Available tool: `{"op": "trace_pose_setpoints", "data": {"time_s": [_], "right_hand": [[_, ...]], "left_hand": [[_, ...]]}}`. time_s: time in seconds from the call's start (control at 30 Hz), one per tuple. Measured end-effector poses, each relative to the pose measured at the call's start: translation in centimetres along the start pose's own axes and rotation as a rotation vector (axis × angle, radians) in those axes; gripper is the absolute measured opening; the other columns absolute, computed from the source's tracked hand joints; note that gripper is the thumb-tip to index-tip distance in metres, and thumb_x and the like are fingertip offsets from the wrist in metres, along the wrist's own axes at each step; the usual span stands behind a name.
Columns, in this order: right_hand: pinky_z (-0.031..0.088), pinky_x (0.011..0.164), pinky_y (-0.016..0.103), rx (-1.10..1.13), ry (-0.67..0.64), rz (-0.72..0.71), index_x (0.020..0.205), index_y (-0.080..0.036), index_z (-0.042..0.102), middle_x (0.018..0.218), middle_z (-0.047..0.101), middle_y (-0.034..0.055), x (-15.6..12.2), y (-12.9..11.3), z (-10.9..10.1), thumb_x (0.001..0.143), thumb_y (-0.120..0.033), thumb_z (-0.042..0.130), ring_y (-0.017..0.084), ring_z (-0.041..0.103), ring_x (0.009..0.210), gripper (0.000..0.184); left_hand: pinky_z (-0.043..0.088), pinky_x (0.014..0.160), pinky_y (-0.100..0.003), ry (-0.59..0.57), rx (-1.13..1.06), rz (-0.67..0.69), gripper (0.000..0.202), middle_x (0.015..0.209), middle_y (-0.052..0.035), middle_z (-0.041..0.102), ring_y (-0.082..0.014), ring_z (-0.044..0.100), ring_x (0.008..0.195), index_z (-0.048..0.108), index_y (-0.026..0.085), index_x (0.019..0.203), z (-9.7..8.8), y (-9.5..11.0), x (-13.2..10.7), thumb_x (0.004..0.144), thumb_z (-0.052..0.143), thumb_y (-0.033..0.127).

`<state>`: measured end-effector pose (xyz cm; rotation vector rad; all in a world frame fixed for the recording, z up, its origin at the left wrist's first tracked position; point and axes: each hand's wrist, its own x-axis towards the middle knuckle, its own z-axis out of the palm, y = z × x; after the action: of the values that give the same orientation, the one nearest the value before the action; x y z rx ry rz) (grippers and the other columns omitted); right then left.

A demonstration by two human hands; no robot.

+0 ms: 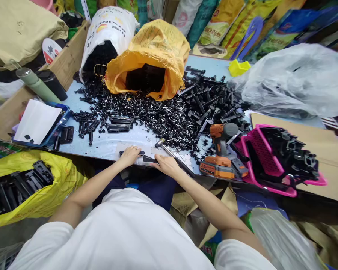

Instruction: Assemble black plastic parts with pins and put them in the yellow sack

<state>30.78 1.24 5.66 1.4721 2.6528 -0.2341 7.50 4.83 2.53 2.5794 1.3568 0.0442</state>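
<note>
My left hand (129, 155) lies with bent fingers on a flat black plastic strip (123, 152) at the near edge of the light blue table (107, 140). My right hand (165, 164) is closed on a second black part (148, 159) just right of it. A small hammer (169, 151) lies beside my right hand, its handle running under the wrist. Behind both hands spreads a big heap of small black plastic pieces with metal pins (163, 112).
An orange cordless drill (222, 153) stands right of my hands. A pink basket of black parts (276, 157) sits further right. A yellow sack (154, 56) and a white sack (107, 37) spill parts at the back. A blue tray with white paper (38, 122) is at left.
</note>
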Motion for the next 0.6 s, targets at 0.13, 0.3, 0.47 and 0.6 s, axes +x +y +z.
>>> {"op": "trace_pose_setpoints", "data": {"time_s": [0.13,0.3,0.47,0.6], "right_hand": [[0.036,0.064,0.026,-0.01,-0.06,-0.182,0.098,-0.015,0.053,0.09,0.06,0.0087,1.5,-0.4,-0.5,0.094,-0.047,0.035,0.019,0.059,0.08,0.037],[0.033,0.064,0.026,-0.023,-0.062,-0.101,0.101,-0.018,0.054,0.093,0.059,0.0085,1.9,-0.9,0.7,0.095,-0.048,0.032,0.019,0.057,0.082,0.038],[0.029,0.064,0.027,-0.075,0.043,-0.081,0.103,-0.02,0.054,0.094,0.057,0.0084,1.5,-2.2,-0.2,0.097,-0.044,0.028,0.019,0.053,0.084,0.035],[0.027,0.067,0.028,-0.098,0.101,-0.134,0.103,-0.021,0.054,0.093,0.057,0.0077,1.7,-2.5,-1.4,0.098,-0.04,0.028,0.018,0.051,0.084,0.033]], "left_hand": [[0.04,0.086,-0.035,-0.046,-0.056,0.086,0.034,0.108,-0.0104,0.057,-0.0231,0.051,0.102,0.047,0.017,0.124,-0.8,0.0,0.2,0.091,0.038,0.024],[0.04,0.087,-0.039,-0.043,-0.108,0.077,0.048,0.109,-0.0109,0.056,-0.0271,0.051,0.103,0.047,0.018,0.119,-1.1,0.1,0.2,0.084,0.048,0.051],[0.043,0.08,-0.036,0.029,-0.165,0.073,0.059,0.098,-0.009,0.058,-0.0262,0.057,0.094,0.048,0.018,0.108,-1.0,-0.1,-0.5,0.071,0.06,0.062],[0.046,0.073,-0.032,0.088,-0.182,0.093,0.04,0.096,-0.008,0.059,-0.0234,0.059,0.09,0.049,0.018,0.103,-0.7,-0.2,-1.1,0.079,0.056,0.05]]}}
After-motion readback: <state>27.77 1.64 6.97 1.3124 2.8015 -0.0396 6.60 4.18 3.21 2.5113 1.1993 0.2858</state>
